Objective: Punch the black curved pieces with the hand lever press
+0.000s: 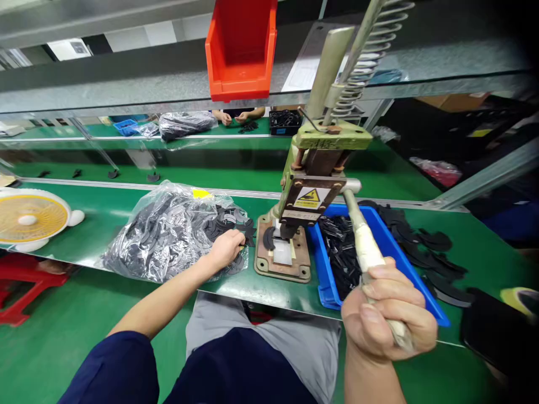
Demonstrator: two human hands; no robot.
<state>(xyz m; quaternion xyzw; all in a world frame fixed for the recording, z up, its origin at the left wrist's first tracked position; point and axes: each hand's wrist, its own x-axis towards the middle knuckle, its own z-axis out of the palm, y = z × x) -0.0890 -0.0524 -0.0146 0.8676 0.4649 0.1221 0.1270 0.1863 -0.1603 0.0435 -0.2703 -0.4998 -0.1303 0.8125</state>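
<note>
My right hand [387, 311] is wrapped round the taped lever handle [367, 241] of a green hand press [332, 137]. The handle slants down toward me from the press's side. My left hand [227, 248] lies at the mouth of a clear plastic bag [168, 235] full of dark curved pieces. Its fingers are curled in among the loose pieces, and what they pinch is hidden. On the press base [263, 266], one dark curved piece [268, 238] sits at the left of a pale plate [282, 252], beside the ram.
A blue bin [330, 292] of small black parts stands right of the press. Beyond it lie larger black curved pieces [435, 241]. A fan [29, 219] sits at the left. An orange bin [242, 90] rests on the overhead shelf. Another person's hands [236, 118] work across the bench.
</note>
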